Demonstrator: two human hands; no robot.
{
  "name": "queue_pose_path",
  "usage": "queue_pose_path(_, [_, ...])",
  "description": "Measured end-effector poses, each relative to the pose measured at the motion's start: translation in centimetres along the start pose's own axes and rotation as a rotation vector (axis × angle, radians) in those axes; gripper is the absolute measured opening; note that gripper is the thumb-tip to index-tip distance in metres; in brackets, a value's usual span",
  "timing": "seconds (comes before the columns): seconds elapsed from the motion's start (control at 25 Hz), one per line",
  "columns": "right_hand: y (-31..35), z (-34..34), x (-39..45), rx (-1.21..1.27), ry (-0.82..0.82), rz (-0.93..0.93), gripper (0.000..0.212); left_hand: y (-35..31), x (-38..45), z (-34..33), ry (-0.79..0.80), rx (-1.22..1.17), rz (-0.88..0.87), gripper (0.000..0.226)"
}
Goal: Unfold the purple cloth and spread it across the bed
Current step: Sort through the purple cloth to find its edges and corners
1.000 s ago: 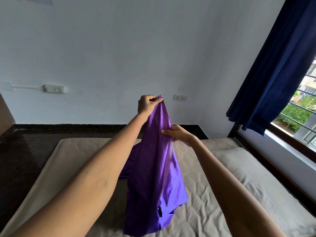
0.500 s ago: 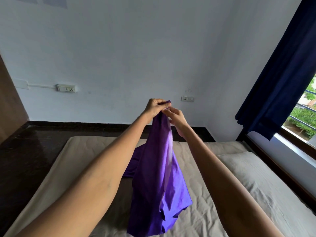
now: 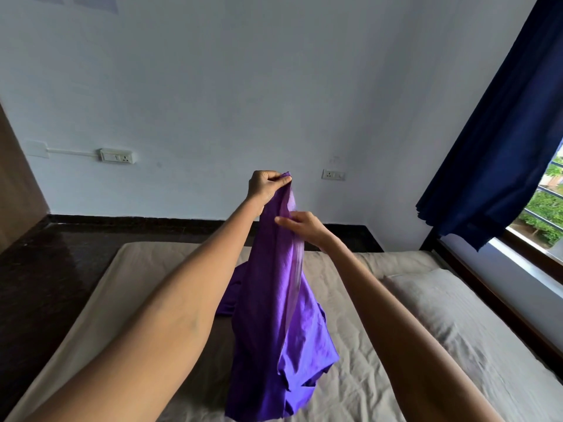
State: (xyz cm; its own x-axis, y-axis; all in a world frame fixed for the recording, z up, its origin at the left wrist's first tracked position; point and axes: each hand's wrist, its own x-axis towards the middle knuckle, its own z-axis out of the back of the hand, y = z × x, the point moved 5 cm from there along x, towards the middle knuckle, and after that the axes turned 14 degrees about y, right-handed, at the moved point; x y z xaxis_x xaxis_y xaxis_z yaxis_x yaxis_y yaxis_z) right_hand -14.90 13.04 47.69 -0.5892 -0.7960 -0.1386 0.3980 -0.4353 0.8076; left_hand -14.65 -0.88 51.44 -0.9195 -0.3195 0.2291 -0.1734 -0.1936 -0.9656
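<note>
— Below the left hand (image 3: 265, 186), what hangs?
— Purple cloth (image 3: 271, 324), smooth, bunched into a long drape, pinched at its top; the right hand (image 3: 301, 222) pinches its edge lower.
— And under that?
— Its tail rests on the wrinkled beige bed (image 3: 380, 354).

The bed (image 3: 359, 388) is covered by a creased grey-beige sheet (image 3: 350, 354), and a pillow (image 3: 475, 327) in the same colour is laid along its right side, near the dark wooden frame (image 3: 499, 303). The lower folds of the purple cloth (image 3: 274, 345) are rested on the sheet near the middle, while its upper part is held up above the bed. A dark floor (image 3: 45, 269) is seen to the left of the bed.
</note>
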Motion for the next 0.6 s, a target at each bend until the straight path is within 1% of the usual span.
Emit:
queue_pose_path(0.04, [-0.6, -0.2, 0.2, -0.126, 0.030, -0.068, 0.040, 0.1, 0.0, 0.0, -0.035, -0.005, 0.005, 0.024])
queue_pose_path(0.08, [-1.4, -0.6, 0.3, -0.213, 0.065, -0.131, 0.036, 0.1, -0.1, -0.1, -0.066, -0.005, 0.005, 0.024])
queue_pose_path(0.12, [-2.3, -1.1, 0.4, -0.234, 0.108, -0.165, 0.031, 0.2, -0.2, -0.1, -0.101, -0.005, 0.007, 0.022])
queue_pose_path(0.24, [-5.5, -2.1, -0.4, -0.110, 0.192, -0.188, 0.032, 1.2, -0.1, 1.5, -0.239, -0.051, 0.031, 0.018])
queue_pose_path(0.28, [-6.5, -2.1, -0.9, -0.056, 0.196, -0.197, 0.026, 1.6, -0.2, 2.4, -0.279, -0.065, 0.042, 0.019])
queue_pose_path(0.32, [-7.2, -2.0, -1.4, -0.007, 0.186, -0.207, 0.020, 2.0, -0.4, 3.4, -0.317, -0.066, 0.054, 0.022])
queue_pose_path(0.4, [-7.9, -1.2, -1.8, 0.054, 0.134, -0.221, 0.030, 2.7, -0.9, 5.0, -0.371, -0.066, 0.068, 0.031])
queue_pose_path(0.48, [-7.6, -0.7, -1.6, 0.115, 0.074, -0.206, 0.035, 3.4, -1.4, 5.8, -0.423, -0.089, 0.071, 0.046])
queue_pose_path(0.52, [-7.1, -0.5, -1.5, 0.149, 0.049, -0.185, 0.035, 3.6, -1.5, 5.9, -0.420, -0.080, 0.071, 0.049])
queue_pose_path(0.6, [-6.3, -0.4, -1.0, 0.241, 0.004, -0.125, 0.030, 3.5, -1.5, 5.7, -0.345, 0.001, 0.045, 0.048])
